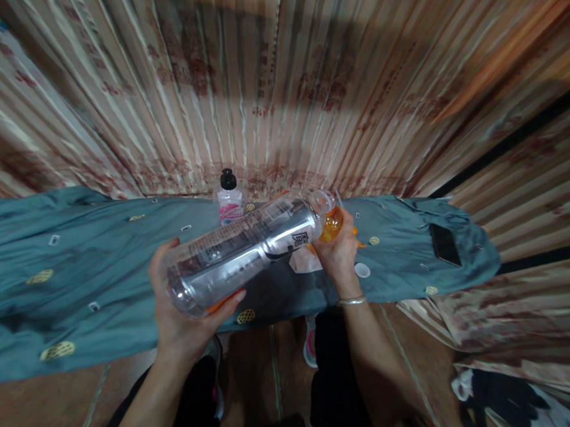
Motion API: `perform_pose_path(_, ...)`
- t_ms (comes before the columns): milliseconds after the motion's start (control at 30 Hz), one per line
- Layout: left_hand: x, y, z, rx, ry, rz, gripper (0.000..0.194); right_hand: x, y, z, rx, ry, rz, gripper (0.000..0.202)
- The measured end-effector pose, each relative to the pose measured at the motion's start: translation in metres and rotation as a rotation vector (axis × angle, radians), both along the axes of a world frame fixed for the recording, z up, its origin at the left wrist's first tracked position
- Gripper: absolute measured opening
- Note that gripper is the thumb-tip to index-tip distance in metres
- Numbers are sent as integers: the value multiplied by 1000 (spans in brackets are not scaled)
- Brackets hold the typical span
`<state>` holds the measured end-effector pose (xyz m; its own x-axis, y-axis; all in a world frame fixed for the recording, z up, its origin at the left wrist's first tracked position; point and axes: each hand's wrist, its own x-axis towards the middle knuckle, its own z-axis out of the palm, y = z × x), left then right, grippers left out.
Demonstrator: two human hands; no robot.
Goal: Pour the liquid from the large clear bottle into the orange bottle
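A large clear plastic bottle [243, 251] with a silver and black label lies tilted in the air, its base at the left and its neck raised at the right. My left hand [179, 310] is wrapped round the base. Close to the bottle's neck, my right hand [338, 246] grips a small transparent container with orange contents [332, 223]. Whether the neck touches that container is hard to tell. Under the bottle, a white tissue or packet [306, 261] shows partly. A white round cap [362, 270] lies beside my right wrist.
Behind the large bottle stands a small clear bottle with a black cap and pink label [229, 201]. A dark phone [444, 244] lies at the right end of the green cloth [119, 269]. Pleated curtains [259, 112] hang along the back and right.
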<state>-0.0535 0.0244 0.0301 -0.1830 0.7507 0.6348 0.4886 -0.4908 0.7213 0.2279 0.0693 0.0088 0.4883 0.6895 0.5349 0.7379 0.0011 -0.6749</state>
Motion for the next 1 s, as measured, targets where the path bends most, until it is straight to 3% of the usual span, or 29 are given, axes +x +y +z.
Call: perform_pose_path(1000, -1, 10, -8, -64, -85, -24, 87, -7, 4, 8, 8, -14, 24, 69)
